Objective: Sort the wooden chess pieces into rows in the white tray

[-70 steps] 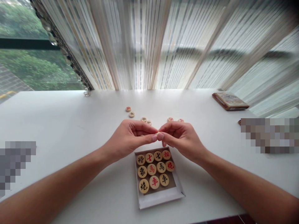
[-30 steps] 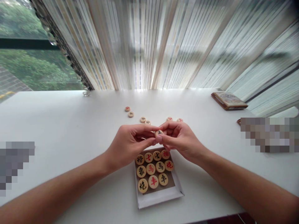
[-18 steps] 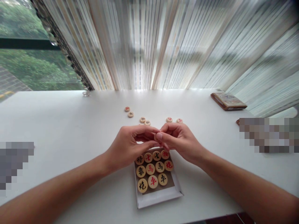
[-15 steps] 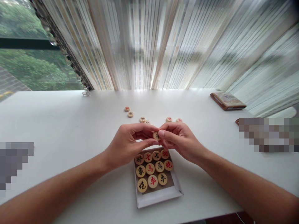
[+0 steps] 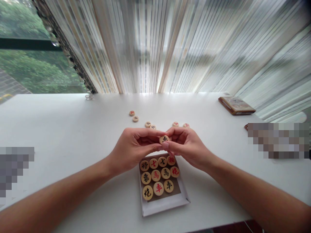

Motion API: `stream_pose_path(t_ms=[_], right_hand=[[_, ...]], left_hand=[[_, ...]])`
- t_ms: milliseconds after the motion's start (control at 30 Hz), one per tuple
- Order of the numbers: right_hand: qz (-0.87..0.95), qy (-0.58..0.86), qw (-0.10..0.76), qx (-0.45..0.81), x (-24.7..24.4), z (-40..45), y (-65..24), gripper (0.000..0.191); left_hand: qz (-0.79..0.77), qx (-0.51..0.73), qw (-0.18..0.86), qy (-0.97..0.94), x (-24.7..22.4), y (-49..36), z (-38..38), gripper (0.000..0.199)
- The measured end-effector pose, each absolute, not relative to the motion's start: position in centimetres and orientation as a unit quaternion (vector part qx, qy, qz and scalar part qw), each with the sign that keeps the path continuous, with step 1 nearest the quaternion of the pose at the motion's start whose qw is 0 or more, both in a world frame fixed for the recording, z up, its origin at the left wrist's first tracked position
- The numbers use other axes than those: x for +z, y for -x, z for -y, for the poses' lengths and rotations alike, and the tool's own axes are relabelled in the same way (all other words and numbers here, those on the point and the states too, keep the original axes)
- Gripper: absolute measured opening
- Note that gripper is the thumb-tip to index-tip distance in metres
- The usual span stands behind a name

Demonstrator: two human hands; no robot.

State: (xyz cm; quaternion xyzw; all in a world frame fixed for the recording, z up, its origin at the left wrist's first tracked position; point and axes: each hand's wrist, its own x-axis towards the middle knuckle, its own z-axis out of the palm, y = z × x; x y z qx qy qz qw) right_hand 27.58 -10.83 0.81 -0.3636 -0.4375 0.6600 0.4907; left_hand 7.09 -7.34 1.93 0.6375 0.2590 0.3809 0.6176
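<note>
Between the fingertips of both hands is a round wooden piece with a black character [image 5: 164,139]. My left hand [image 5: 136,144] pinches it from the left, and my right hand [image 5: 186,142] grips it from the right, thumb on its lower edge. Just below the hands lies a shallow white box [image 5: 167,206] with several round pieces in rows, marked in red or black. Its lower right corner inside shows bare brown bottom. Behind the hands, small pieces lie on the table, among them a red-marked one [image 5: 132,113] and a black-marked one [image 5: 135,119].
Two more red-marked pieces, one [image 5: 175,124] left of the other [image 5: 186,125], lie beyond my right hand. A flat brown box [image 5: 236,105] sits at the back right of the white table [image 5: 73,129]. Blurred-out items are at both sides. Striped curtains hang behind.
The held piece has turned between my fingers, so more of its black character faces up. My right thumb has shifted slightly down. The box and loose pieces have not moved.
</note>
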Motion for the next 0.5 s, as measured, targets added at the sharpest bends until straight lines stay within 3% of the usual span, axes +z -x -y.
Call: stream_pose_path(t_ms=[200, 500], right_hand=[[0.441, 0.377, 0.491, 0.65, 1.01, 10.76, -27.36, 0.039], [0.482, 0.378, 0.477, 0.63, 1.13, 11.14, -27.42, 0.034]], left_hand=[[-0.248, 0.371, 0.599, -0.665, 1.89, -7.11, 7.58, 0.026], [-0.24, 0.359, 0.618, -0.657, 2.03, -6.84, 7.52, 0.03]])
